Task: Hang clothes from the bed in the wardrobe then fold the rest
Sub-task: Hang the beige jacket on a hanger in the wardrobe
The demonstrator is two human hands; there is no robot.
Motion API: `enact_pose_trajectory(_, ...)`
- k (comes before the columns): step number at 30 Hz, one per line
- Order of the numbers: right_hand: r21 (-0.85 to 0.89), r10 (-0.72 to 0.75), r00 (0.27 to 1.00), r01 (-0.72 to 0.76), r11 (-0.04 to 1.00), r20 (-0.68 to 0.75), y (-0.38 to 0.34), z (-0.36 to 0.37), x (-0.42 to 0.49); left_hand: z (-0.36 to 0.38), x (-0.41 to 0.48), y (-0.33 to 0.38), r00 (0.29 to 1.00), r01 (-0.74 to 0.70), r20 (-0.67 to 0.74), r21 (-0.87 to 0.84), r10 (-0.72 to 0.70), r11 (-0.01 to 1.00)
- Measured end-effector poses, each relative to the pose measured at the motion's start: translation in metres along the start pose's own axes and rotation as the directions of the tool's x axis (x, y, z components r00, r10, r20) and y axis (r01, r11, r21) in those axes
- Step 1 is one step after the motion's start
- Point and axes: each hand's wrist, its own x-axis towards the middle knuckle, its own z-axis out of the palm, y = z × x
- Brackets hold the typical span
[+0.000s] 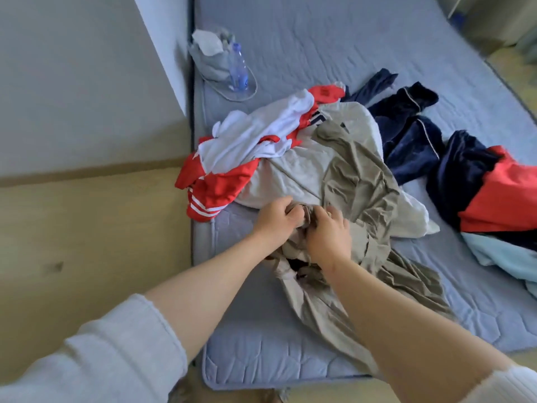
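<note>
Head view | left hand point(276, 217) and right hand point(329, 232): fingers clamped on bunched khaki garment point(363, 181) | garment lay near bed point(255, 353) left edge, partly over clothes pile point(255, 141), reaching near edge.

Head camera looks down, close over bed point(290, 353).

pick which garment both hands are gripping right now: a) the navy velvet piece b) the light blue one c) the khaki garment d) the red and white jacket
c: the left hand and right hand both have their fingers curled into bunched fabric of the khaki garment near the edge of the bed, while the red and white jacket lies untouched to the left.
</note>
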Motion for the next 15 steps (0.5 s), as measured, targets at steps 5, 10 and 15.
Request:
enact_pose_trajectory(5,0.149,0.001,0.993,0.017,0.989,-0.118,-0.096,-0.051,-0.015,-0.084,-0.016,0.054,0.991,-0.116,-0.066,-0.043,0.113,0.992)
enact_pose_trajectory(10,0.510,-0.011,0.980,0.114,0.853,-0.201,-0.199,-0.088,-0.037,-0.183,-0.029,0.100,0.957,-0.168,-0.247,-0.034,0.154,0.985)
enact_pose_trajectory(15,0.524,-0.192,0.906,0.379,0.762,-0.377,-0.302,-0.129,-0.064,-0.296,-0.056,0.132,0.883,-0.225,-0.391,0.132,0.259,0.965)
